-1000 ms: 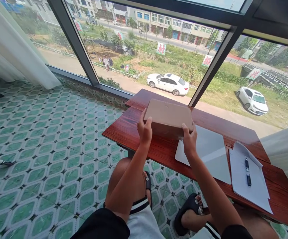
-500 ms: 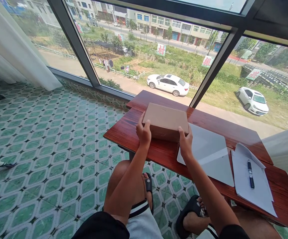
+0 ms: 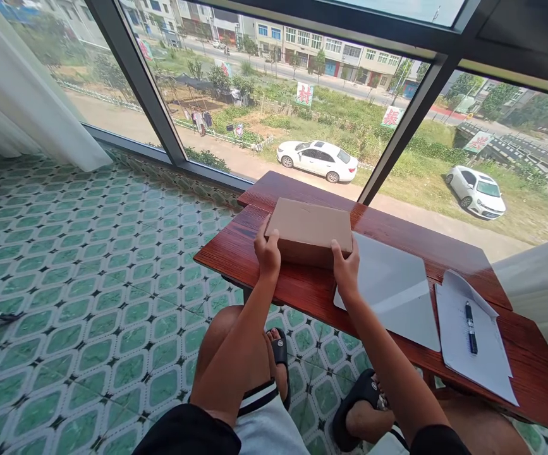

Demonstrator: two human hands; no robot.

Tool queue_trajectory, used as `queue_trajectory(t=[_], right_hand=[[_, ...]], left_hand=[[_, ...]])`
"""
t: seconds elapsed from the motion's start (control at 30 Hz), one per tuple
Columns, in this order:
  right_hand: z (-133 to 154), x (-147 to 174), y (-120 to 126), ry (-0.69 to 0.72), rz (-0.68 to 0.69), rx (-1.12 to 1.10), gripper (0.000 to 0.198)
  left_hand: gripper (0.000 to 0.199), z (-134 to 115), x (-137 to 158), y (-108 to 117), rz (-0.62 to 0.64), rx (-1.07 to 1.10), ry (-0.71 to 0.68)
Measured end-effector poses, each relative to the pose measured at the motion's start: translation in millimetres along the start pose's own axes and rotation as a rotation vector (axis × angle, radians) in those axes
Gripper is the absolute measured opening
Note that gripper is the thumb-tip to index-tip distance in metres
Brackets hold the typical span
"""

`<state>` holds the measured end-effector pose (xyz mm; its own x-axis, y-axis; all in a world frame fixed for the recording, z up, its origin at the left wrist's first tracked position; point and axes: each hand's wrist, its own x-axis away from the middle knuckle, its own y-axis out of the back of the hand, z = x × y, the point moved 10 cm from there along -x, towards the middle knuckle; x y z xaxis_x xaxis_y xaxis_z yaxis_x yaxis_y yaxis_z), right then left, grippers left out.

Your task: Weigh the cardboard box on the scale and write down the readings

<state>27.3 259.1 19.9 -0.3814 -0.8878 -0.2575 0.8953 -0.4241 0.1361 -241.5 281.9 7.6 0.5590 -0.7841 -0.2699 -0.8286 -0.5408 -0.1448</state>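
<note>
A closed brown cardboard box [image 3: 309, 224] is between my two hands at the left part of the dark red wooden table [image 3: 229, 246]. My left hand [image 3: 267, 248] grips its left end, the thumb on the near top corner. At the right end, my right hand [image 3: 346, 262] holds the near corner with its thumb by the top edge. The fingers behind both ends are partly hidden. Whether the box's underside rests on the wood I cannot tell. Just right of my right hand lies a flat silver-grey panel, like a closed laptop [image 3: 392, 291].
White paper sheets [image 3: 480, 363] with a curled top sheet lie toward the table's right end, a black marker pen [image 3: 471, 328] on them. Large window panes with a dark frame [image 3: 404, 126] stand behind the table. A white curtain [image 3: 41, 95] hangs at left over green tiled floor [image 3: 126, 284].
The whole view has shifted slightly. Both hands keep their grip on the box, which sits nearly the same on the table, perhaps a touch lower.
</note>
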Motion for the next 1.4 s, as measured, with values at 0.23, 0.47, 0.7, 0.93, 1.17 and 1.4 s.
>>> queue_trajectory(t=[0.23, 0.47, 0.7, 0.93, 1.17, 1.4], right_hand=[[4, -2, -1, 0.030, 0.029, -0.015, 0.067], [1, -3, -2, 0.022, 0.043, -0.006, 0.070], [-7, -10, 7, 0.013, 0.088, -0.044, 0.086], [28, 2, 75, 0.250, 0.075, 0.154, 0.051], [47, 41, 119, 0.410, 0.271, 0.279, 0.017], [30, 76, 129, 0.588, 0.642, 0.328, 0.004]], left_hand=[[0.048, 4, -1, -1, 0.005, 0.027, 0.005], [0.055, -7, -4, -4, 0.053, -0.033, 0.018], [0.049, -95, 26, -21, 0.077, -0.304, -0.476], [0.034, -140, 103, -84, 0.399, -0.319, -0.770], [0.028, -164, 213, -128, 0.690, -0.313, -1.111], [0.015, -154, 300, -145, 0.900, -0.320, -1.338]])
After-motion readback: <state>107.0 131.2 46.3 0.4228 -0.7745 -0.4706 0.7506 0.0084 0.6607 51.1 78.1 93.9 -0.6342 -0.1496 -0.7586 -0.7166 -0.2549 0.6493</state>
